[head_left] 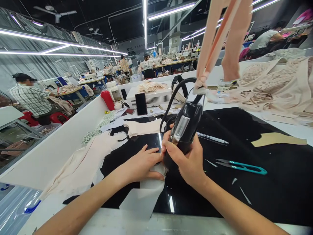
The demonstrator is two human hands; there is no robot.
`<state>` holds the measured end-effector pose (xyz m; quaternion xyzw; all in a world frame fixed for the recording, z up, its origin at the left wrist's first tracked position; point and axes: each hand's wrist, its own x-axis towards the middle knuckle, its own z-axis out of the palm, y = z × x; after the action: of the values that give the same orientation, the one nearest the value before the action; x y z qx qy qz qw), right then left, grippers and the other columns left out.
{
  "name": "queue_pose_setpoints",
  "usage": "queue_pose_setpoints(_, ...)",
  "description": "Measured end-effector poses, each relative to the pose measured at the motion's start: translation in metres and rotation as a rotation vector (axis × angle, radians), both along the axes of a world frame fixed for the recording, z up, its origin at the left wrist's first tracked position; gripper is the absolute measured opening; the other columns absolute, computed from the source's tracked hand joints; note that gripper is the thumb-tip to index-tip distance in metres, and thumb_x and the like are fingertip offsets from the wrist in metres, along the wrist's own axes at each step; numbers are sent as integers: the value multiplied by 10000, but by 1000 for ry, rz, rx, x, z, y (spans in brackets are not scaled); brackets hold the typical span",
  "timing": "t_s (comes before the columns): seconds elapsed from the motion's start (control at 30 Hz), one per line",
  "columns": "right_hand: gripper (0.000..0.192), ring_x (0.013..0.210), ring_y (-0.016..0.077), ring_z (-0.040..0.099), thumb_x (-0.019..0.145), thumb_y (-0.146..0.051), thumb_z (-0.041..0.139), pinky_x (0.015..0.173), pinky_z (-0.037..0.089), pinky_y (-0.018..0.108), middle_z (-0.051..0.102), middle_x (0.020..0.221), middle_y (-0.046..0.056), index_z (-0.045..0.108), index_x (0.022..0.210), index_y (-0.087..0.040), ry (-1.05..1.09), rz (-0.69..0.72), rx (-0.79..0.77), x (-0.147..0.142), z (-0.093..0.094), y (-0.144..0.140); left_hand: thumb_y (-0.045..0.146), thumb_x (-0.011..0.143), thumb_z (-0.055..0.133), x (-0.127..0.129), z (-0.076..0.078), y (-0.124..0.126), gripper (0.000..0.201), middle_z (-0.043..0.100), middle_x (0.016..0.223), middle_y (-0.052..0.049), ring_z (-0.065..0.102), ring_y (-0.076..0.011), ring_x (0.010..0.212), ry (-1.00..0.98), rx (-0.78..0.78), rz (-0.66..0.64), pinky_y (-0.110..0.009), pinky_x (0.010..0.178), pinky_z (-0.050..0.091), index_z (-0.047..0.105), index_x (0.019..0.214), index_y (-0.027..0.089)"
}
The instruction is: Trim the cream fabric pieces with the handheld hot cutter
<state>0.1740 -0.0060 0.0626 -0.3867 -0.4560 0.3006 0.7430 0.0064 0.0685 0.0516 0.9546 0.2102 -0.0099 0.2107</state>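
Observation:
My right hand (188, 161) grips a black hand-held tool (184, 125) with a metal plate on its side and a black cord looping up behind it. The tool hangs from peach fabric straps (212, 42) tied to its wire handle. Its lower end presses on a pale fabric piece (144, 192) lying on the glossy black worktop (269, 182). My left hand (144, 163) lies flat on that fabric beside the tool, fingers spread toward it.
Teal thread snips (242, 167) and a pen (212, 138) lie right of the tool. Heaps of beige lace and fabric (276, 85) fill the far right. A white box (153, 96), a phone (141, 103) and a red bottle (107, 99) stand at the back. Other people sit at sewing tables.

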Motion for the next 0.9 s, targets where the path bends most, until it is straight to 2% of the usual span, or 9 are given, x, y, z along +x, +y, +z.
queue_pose_setpoints(0.13,301,782,215,739,846,-395,825,772,675,428,716,867,-27,634,1055,-294,-15,5,-27,1,-1,-1,315,951,925,0,0,0,529,680,1586,-49,445,-363,1644,-10,-8,-1,-705,1395,183,693,1425,331)
queue_pose_setpoints(0.3,321,753,197,712,846,-396,845,796,684,432,703,879,-38,622,1058,-303,20,-18,-20,3,-1,2,312,952,926,0,1,-1,503,706,1533,-53,409,-376,1662,4,-70,30,-790,1357,162,698,1400,332)
queue_pose_setpoints(0.6,363,776,210,725,883,-383,855,723,679,391,736,921,-15,631,1161,-312,-12,-63,-8,6,-10,4,340,954,931,1,0,-1,480,703,1523,-94,455,-364,1637,4,-52,15,-825,1336,161,702,1372,287)
queue_pose_setpoints(0.7,352,734,209,724,889,-368,859,670,672,371,738,887,-19,638,1158,-314,-15,-54,16,7,-14,5,402,960,922,-3,-6,-9,499,667,1567,-109,513,-361,1587,-67,42,14,-755,1348,259,698,1387,273)
queue_pose_setpoints(0.77,346,668,197,702,887,-360,863,609,657,353,736,859,-29,641,1149,-318,-8,-38,27,8,-15,6,433,954,924,-7,-12,-20,462,679,1527,-116,611,-346,1473,-127,147,50,-623,1291,438,715,1316,238)
queue_pose_setpoints(0.83,342,615,184,682,884,-351,866,563,642,340,731,842,-38,640,1140,-323,-1,-14,32,8,-16,6,379,988,895,-12,-20,-35,315,747,1305,-97,725,-281,1200,-163,275,124,-422,1062,602,723,1179,197)
queue_pose_setpoints(0.9,346,601,182,681,885,-347,868,545,635,335,728,839,-40,637,1141,-328,6,6,37,7,-16,5,311,1047,817,-16,-29,-50,172,741,1063,-54,731,-248,974,-116,397,149,-368,869,607,691,1040,194)
